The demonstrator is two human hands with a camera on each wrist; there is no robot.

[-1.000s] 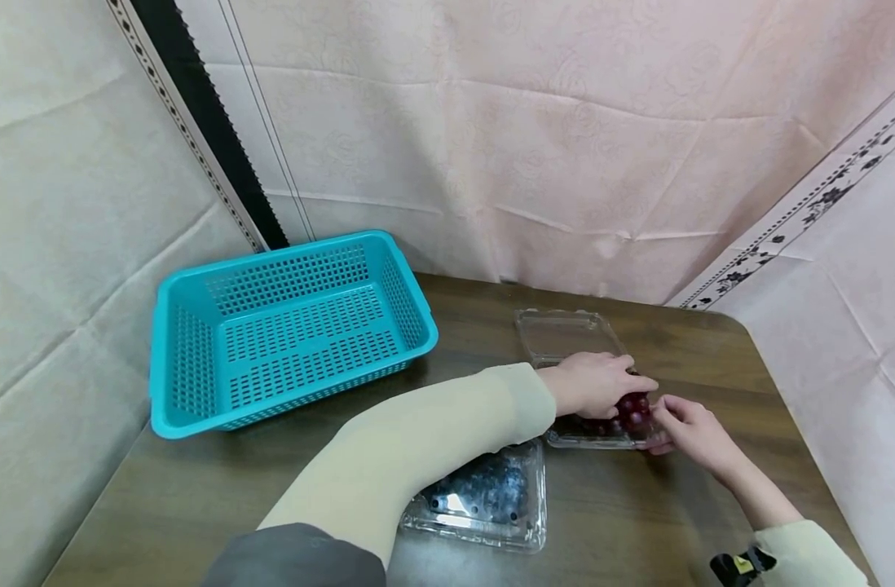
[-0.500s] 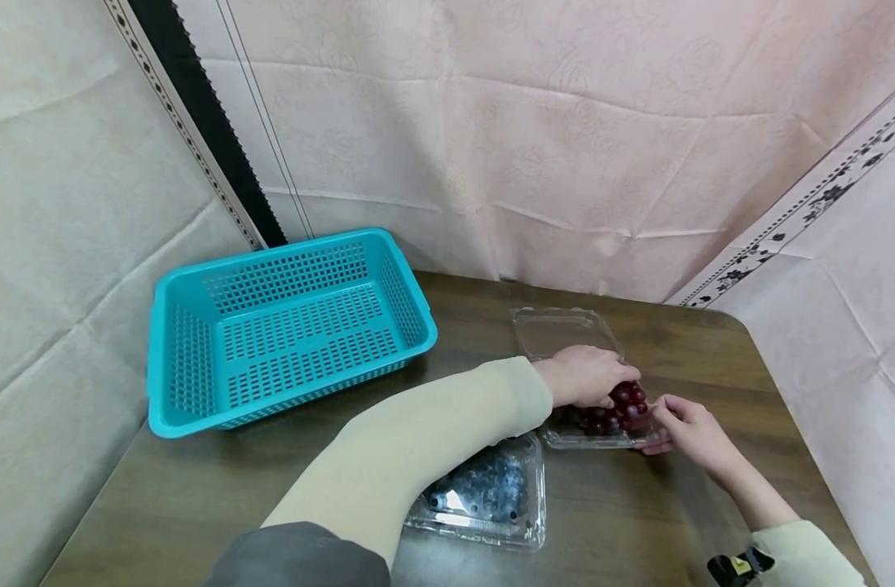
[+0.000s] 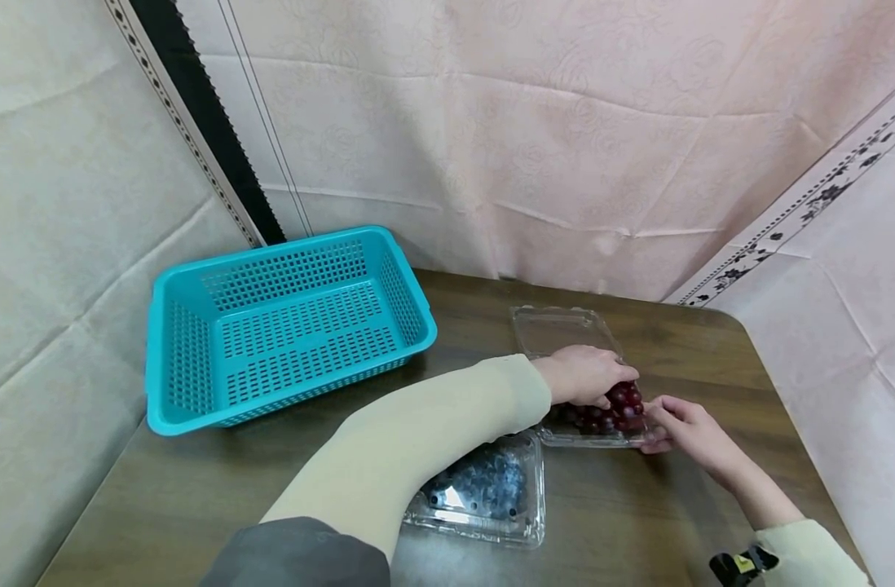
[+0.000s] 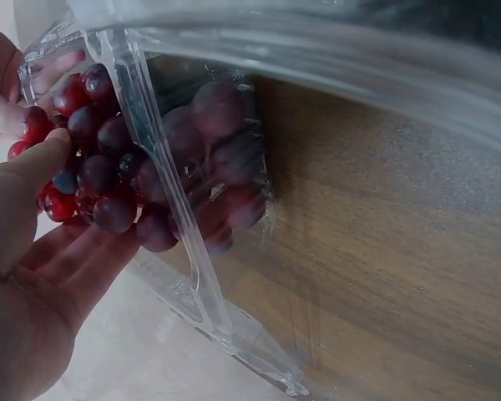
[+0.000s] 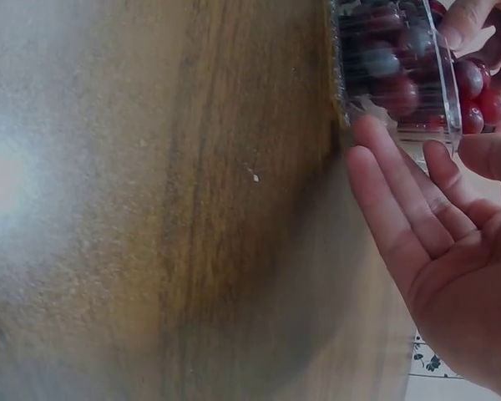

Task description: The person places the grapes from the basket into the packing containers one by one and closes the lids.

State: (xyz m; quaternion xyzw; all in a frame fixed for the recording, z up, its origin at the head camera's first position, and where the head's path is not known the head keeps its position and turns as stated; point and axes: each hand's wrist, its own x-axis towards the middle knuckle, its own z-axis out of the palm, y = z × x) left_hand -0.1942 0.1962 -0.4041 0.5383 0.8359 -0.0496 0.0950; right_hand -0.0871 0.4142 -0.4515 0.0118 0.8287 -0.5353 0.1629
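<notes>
A bunch of dark red grapes (image 3: 622, 410) lies partly in an open clear plastic clamshell box (image 3: 587, 443). My left hand (image 3: 585, 373) reaches over the box from the left and grips the bunch; in the left wrist view the thumb lies on top of the grapes (image 4: 96, 175) and the fingers are underneath. At the box's right end my right hand (image 3: 689, 428) pinches the wall between thumb and fingers. The right wrist view shows that hand (image 5: 451, 242) at the box corner, with grapes (image 5: 392, 92) behind the clear wall.
The box's lid (image 3: 565, 330) lies folded back behind it. In front sits a second clear box (image 3: 524, 534) with dark bluish fruit, partly covered by my left sleeve (image 3: 418, 440). A turquoise perforated basket (image 3: 301, 326) stands at the back left of the wooden table (image 3: 161, 505).
My left hand has shifted slightly left with the grapes, and the bunch sits more inside the box. The right hand stays at the box's end, shifting slightly left.
</notes>
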